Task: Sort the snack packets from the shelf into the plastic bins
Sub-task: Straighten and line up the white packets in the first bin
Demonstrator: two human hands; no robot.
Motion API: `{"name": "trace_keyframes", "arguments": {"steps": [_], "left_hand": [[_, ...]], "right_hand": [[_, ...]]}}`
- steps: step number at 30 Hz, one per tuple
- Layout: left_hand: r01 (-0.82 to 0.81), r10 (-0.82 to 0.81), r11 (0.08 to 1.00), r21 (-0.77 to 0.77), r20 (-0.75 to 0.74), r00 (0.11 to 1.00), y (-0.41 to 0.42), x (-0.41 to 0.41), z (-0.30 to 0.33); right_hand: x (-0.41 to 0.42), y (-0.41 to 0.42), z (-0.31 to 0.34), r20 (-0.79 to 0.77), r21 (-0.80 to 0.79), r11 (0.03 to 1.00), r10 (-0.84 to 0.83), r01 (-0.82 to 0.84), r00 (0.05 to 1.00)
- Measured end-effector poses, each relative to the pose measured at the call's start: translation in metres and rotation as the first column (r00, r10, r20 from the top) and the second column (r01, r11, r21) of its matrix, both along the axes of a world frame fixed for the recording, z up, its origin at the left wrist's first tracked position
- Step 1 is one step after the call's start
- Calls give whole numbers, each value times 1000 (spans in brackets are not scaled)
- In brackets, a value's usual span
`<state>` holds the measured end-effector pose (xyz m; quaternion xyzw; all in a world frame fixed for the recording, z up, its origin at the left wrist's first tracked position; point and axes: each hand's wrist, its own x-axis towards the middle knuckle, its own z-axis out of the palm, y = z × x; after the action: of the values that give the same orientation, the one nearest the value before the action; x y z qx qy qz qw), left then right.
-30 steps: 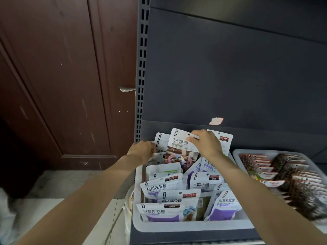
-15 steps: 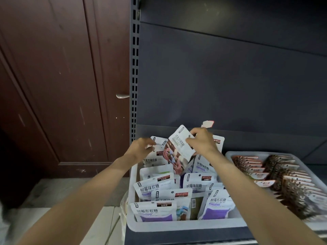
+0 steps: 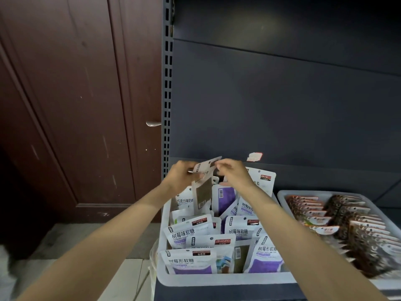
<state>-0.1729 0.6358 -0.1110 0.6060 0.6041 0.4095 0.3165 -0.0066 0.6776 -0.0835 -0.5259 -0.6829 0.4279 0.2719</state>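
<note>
A white plastic bin (image 3: 221,279) of upright snack packets sits nearest on the shelf. Above its far end, the left hand (image 3: 181,178) and right hand (image 3: 233,173) pinch one packet's (image 3: 202,187) top edge between curled fingers; it hangs lengthwise downward, back outward.

Both hands up over the back of the white bin (image 3: 217,279), on a dark shelf (image 3: 227,294). Left hand (image 3: 181,178) and right hand (image 3: 235,173) each pinch the top edge of one white snack packet (image 3: 204,183), lifted clear above the packets standing in the bin. Those bin packets (image 3: 191,260) are white with purple panels, upright in rows. Second bin (image 3: 282,195) just right of the white bin, packed with brown sachets (image 3: 358,231). Brown door (image 3: 76,105) left of the white bin
</note>
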Motion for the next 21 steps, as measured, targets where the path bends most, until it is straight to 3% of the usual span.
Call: {"name": "trace_keyframes", "arguments": {"steps": [3, 6, 12, 14, 16, 18, 21], "left_hand": [[6, 5, 998, -68, 158, 987, -3, -11, 1], [13, -11, 1000, -25, 90, 996, -2, -16, 2], [-103, 103, 995, 6, -10, 995, 4, -17, -9], [-86, 85, 996, 6, 58, 995, 5, -15, -7], [96, -90, 995, -31, 170, 981, 4, -11, -3], [296, -277, 953, -71, 198, 940, 2, -6, -1], [369, -340, 917, -149, 190, 921, 3, -6, -7]], "right_hand": [[2, 3, -7, 111, 162, 987, -13, -5, 994], [5, 5, -10, 175, 232, 970, 35, -76, 984], [7, 10, -11, 240, 340, 940, -69, -17, 968], [0, 9, -11, 254, 245, 969, -74, 10, 964], [-13, 3, -6, 186, 6, 1000, -22, 22, 982], [-20, 3, -6, 76, -128, 991, -19, 29, 997], [-15, 10, -5, 161, -48, 998, -41, 50, 986]]}}
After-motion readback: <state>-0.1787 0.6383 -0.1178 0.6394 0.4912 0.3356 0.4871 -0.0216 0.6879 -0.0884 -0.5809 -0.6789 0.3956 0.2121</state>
